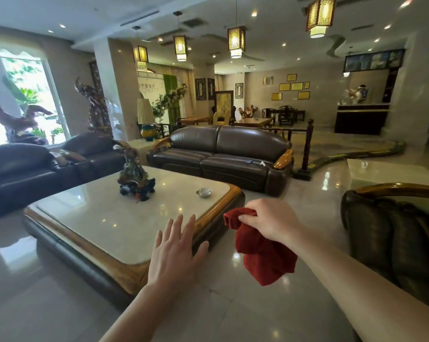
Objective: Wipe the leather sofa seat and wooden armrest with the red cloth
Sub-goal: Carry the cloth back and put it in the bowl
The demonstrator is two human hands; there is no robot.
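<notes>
My right hand (270, 222) is shut on the bunched red cloth (262, 253), which hangs below it over the floor. My left hand (176, 253) is held out flat with fingers apart, holding nothing, in front of the coffee table's near corner. A dark brown leather sofa (223, 154) stands across the room behind the table, with a wooden armrest (283, 157) at its right end; two small items lie on its right seat. Another leather seat (391, 233) with a curved wooden armrest (396, 188) sits close at my right.
A low marble-topped coffee table (105, 218) with a wooden rim carries a dark ornament (134, 176) and a small metal dish (203, 193). More leather sofas (23, 174) line the left. Glossy tiled floor (233, 304) lies underfoot.
</notes>
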